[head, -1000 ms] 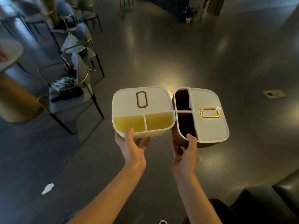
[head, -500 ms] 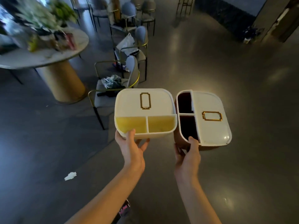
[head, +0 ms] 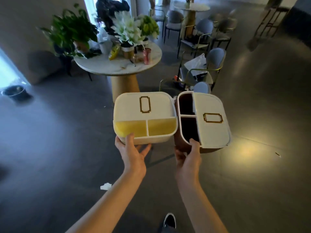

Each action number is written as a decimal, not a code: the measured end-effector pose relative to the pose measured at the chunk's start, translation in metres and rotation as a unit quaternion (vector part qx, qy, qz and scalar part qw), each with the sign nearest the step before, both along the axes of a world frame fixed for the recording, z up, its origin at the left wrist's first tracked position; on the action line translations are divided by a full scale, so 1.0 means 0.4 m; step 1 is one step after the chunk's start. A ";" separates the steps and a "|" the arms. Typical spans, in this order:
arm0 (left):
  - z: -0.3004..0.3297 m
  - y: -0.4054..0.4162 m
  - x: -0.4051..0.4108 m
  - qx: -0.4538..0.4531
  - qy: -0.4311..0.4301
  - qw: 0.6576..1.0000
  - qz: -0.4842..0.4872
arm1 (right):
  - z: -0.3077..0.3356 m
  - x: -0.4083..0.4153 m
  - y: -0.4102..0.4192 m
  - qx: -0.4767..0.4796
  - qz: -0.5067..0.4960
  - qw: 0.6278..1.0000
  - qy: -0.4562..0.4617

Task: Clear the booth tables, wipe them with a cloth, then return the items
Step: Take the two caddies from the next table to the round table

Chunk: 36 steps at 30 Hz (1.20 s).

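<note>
Round table [head: 117, 68] nearer; left hand [head: 133, 155], right hand [head: 188, 158] grip boxes.

Two lidded organiser boxes are carried side by side in the air above the floor, touching. The cream box [head: 144, 117] has a white lid with a gold frame and two open yellow compartments. The brown box [head: 203, 121] has the same lid and two dark compartments.
</note>
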State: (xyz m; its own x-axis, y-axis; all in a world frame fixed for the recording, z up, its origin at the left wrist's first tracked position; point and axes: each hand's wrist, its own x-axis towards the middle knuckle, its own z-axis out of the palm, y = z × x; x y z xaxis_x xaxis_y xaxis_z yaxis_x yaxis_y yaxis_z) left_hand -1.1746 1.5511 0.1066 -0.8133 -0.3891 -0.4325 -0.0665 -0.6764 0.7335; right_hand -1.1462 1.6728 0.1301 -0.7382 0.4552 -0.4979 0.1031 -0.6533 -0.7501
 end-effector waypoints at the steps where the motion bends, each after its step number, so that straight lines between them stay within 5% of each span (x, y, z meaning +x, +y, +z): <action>1: -0.003 -0.028 -0.026 -0.004 -0.004 1.000 0.015 | -0.003 -0.037 -0.025 -0.001 0.015 1.000 -0.001; 25: -0.054 -0.490 -0.914 -0.021 0.003 0.976 0.219 | -0.033 -1.094 -0.452 -0.045 0.219 0.973 -0.064; 36: -0.164 -0.839 -1.343 -0.031 -0.051 0.980 0.189 | -0.114 -1.527 -0.726 -0.028 0.212 0.974 -0.077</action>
State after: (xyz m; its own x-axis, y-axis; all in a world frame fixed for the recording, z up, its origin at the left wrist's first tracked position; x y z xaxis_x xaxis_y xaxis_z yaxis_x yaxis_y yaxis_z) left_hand -1.7120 1.2156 0.0409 -0.5593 -0.6825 -0.4705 0.1054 -0.6215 0.7763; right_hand -1.7570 1.3826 0.0845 -0.7681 0.0951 -0.6332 0.4810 -0.5670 -0.6687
